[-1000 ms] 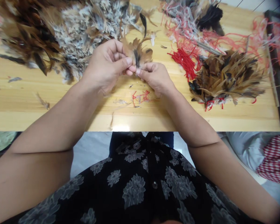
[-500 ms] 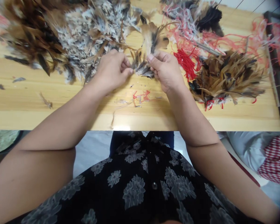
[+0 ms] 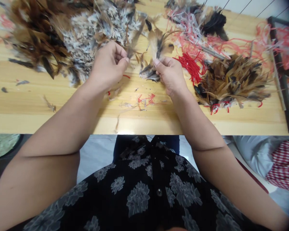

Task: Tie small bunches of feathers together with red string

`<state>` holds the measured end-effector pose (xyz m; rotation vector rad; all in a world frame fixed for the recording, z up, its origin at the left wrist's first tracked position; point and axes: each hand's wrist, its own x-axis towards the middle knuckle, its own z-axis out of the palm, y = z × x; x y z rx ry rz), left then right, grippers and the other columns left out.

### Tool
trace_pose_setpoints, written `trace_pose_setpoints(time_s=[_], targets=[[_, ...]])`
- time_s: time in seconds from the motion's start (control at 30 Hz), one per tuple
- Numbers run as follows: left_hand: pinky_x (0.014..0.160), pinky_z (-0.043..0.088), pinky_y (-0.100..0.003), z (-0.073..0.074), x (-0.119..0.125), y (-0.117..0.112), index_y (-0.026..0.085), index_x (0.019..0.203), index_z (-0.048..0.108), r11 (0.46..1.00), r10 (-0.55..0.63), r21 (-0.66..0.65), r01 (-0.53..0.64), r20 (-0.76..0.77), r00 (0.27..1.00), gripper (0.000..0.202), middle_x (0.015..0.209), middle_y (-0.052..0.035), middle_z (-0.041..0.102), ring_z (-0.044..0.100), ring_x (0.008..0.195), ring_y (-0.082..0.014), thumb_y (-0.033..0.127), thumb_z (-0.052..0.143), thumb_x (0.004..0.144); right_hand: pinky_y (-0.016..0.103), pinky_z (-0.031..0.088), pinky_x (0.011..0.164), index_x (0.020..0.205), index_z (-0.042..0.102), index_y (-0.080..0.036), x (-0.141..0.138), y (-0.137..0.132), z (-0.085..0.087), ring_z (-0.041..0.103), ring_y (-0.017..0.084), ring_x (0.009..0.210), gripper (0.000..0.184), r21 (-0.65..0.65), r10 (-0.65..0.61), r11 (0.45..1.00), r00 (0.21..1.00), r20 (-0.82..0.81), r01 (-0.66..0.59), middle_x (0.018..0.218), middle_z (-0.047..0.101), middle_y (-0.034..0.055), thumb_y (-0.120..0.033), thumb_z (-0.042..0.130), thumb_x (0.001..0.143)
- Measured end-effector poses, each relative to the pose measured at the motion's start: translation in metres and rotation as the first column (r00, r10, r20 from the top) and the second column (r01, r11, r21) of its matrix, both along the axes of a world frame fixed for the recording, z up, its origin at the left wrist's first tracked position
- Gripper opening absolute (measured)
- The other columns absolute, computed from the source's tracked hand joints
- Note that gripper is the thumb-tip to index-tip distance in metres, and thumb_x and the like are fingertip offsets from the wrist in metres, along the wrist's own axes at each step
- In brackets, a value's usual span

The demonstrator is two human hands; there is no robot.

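Near the front edge of the bench (image 3: pixel 159 126), red thread scraps (image 3: pixel 146 100) lie loose. Beyond them, the right hand (image 3: pixel 170 73) pinches a tan-and-dark feather tuft (image 3: pixel 158 43) by its base; the tuft's long axis runs away from the body, tips spreading toward the far side. The left hand (image 3: pixel 112 65) has curled fingers at the foot of a blurred feather (image 3: pixel 134 40); whether they grip it, I cannot tell. A small feather clump (image 3: pixel 149 72) sits between the hands. Rightward lie red threads (image 3: pixel 190 65) and a brown feather bundle (image 3: pixel 233 80); a pale feather pile (image 3: pixel 82 35) crowds the left hand; black feathers (image 3: pixel 215 25) lie farther off.
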<state>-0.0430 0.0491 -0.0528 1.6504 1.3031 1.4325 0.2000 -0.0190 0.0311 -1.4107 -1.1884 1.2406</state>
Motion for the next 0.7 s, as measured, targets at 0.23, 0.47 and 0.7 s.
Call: trace_pose_setpoints(time_s=[0.23, 0.47, 0.7], targets=[[0.062, 0.061, -0.027, 0.044, 0.027, -0.043, 0.028, 0.088, 0.063, 0.907, -0.239, -0.231, 0.352, 0.407, 0.882, 0.045, 0.07, 0.0032, 0.072, 0.08, 0.068, -0.02, -0.004, 0.093, 0.096, 0.027, 0.051, 0.077, 0.081, 0.06, -0.025, -0.002, 0.0, -0.022, 0.052, 0.015, 0.08, 0.059, 0.084, 0.115, 0.989, 0.989, 0.096, -0.123, 0.076, 0.052, -0.0036, -0.054, 0.101, 0.114], [0.062, 0.056, -0.021, 0.057, 0.034, -0.057, 0.022, 0.084, 0.066, 0.888, -0.253, -0.24, 0.393, 0.459, 0.852, 0.047, 0.074, 0.0038, 0.074, 0.075, 0.066, -0.0135, -0.017, 0.09, 0.096, 0.026, 0.048, 0.074, 0.079, 0.059, -0.024, -0.006, -0.007, -0.018, 0.052, 0.013, 0.08, 0.062, 0.104, 0.2, 0.972, 0.974, 0.109, -0.211, 0.075, 0.051, -0.0041, -0.055, 0.102, 0.112], [0.063, 0.051, -0.026, 0.045, 0.038, -0.054, 0.024, 0.085, 0.061, 0.908, -0.255, -0.195, 0.372, 0.447, 0.857, 0.055, 0.074, 0.0051, 0.066, 0.071, 0.066, -0.0161, -0.007, 0.106, 0.092, 0.028, 0.05, 0.074, 0.076, 0.059, -0.025, -0.006, -0.009, -0.015, 0.053, 0.015, 0.08, 0.06, 0.102, 0.232, 0.965, 0.966, 0.111, -0.243, 0.073, 0.053, -0.0032, -0.05, 0.104, 0.108]])
